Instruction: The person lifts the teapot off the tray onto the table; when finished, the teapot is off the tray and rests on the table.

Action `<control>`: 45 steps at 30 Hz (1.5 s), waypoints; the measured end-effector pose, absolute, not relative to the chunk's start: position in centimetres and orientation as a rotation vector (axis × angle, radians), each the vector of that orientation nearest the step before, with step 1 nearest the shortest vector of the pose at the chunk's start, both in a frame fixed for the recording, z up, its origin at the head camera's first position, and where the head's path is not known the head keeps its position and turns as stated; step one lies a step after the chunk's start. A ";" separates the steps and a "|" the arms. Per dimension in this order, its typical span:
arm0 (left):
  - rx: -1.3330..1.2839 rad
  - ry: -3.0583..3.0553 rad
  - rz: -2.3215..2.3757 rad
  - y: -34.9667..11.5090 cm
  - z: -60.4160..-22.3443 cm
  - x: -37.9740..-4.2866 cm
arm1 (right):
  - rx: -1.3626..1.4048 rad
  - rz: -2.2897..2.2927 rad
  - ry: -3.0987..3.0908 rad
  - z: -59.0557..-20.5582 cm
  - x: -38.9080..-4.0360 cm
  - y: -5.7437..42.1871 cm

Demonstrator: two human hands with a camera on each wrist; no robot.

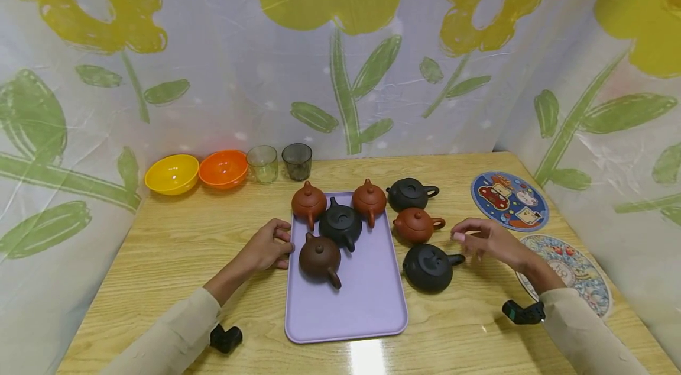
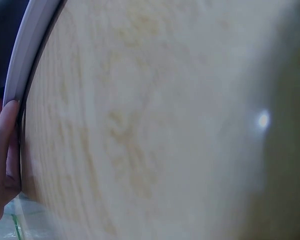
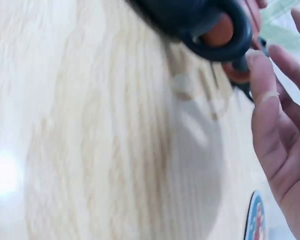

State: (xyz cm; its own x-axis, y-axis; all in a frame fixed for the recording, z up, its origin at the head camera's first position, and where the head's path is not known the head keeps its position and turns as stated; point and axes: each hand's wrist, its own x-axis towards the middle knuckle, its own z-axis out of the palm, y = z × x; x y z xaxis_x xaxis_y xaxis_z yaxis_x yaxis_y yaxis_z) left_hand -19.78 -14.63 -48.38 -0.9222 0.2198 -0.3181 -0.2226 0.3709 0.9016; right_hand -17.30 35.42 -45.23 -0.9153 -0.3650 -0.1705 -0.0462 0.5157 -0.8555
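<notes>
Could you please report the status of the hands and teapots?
Left hand touching left rim of tray. Right hand empty, near three teapots right of tray. Four more on tray. Nothing visible between right hand and nearest handles.

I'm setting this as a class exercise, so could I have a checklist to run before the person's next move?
1. Left hand at the rim of the lilac tray: ok, touching it.
2. Right hand free: ok, holding nothing.
3. Right hand gripping the front black teapot: not ok, only near its handle.
4. Bare space on the tray: ok, in front of the dark brown teapot.
5. All teapots on the tray: not ok, the front black teapot, a reddish-brown teapot and the rear black teapot stand right of it.
6. Teapots empty: cannot tell, insides hidden.
</notes>
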 end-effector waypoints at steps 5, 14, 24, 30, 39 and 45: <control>-0.001 2.249 1.575 -14.6 -48.3 -19.8 | -0.358 -1.419 2.459 -44.1 -17.1 33.9; -0.013 2.240 1.581 -14.6 -48.5 -19.9 | -0.557 -1.430 2.358 -43.0 -16.7 29.3; -0.012 2.225 1.606 -14.6 -48.6 -20.0 | -0.711 -1.394 2.318 -42.0 -15.3 23.4; -0.009 2.229 1.608 -14.7 -48.6 -19.9 | -0.670 -1.404 2.267 -42.1 -14.0 20.1; -0.003 2.231 1.606 -14.5 -48.5 -19.9 | -0.527 -1.445 2.221 -44.1 -13.4 16.8; 0.007 2.244 1.583 -14.5 -48.4 -19.8 | -0.431 -1.469 2.206 -45.8 -13.6 14.8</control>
State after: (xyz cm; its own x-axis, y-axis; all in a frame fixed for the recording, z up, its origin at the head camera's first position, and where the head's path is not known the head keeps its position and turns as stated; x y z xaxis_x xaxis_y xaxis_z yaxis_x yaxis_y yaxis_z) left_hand -19.79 -14.52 -48.39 -0.9227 0.2261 -0.3122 -0.2184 0.3608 0.9067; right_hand -13.59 14.78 -45.76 -0.8489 -0.4912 -0.1951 -0.0095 0.3832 -0.9236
